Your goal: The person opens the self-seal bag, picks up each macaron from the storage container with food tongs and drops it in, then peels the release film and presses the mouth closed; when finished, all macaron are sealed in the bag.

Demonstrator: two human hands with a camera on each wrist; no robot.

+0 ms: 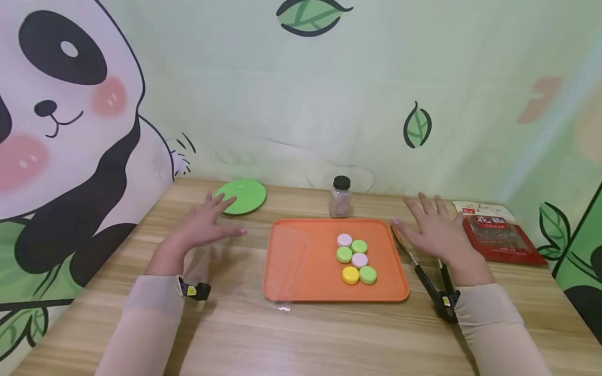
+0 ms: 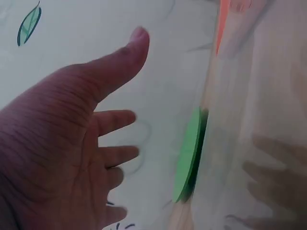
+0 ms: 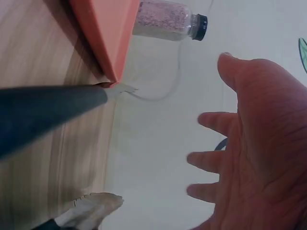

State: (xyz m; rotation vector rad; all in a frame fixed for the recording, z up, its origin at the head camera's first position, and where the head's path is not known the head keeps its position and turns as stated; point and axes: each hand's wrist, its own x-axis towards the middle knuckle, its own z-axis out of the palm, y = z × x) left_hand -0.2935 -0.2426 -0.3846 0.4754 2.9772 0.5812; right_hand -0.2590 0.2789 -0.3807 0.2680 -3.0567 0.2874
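Observation:
My left hand (image 1: pixel 199 227) hovers with fingers spread, holding nothing; in the head view it overlaps the near edge of a green plate (image 1: pixel 244 196). Over on the right, my right hand (image 1: pixel 437 232) is likewise spread and holds nothing. Beneath it lies a pair of tongs (image 1: pixel 430 284) with black handles, partly hidden by the hand and wrist. Between the hands sits an orange tray (image 1: pixel 324 295). Several macarons, among them a yellow macaron (image 1: pixel 350 275), a green macaron (image 1: pixel 368 274) and a lilac macaron (image 1: pixel 345 240), are grouped on its right half.
Clear plastic packaging (image 1: pixel 284 305) overlaps the tray's left side. Behind the tray stands a black-capped jar (image 1: pixel 340 201) of pinkish grains. A red packet (image 1: pixel 503 240) lies at the right, near the wooden table's back edge. A printed backdrop (image 1: pixel 226 78) rises behind the table.

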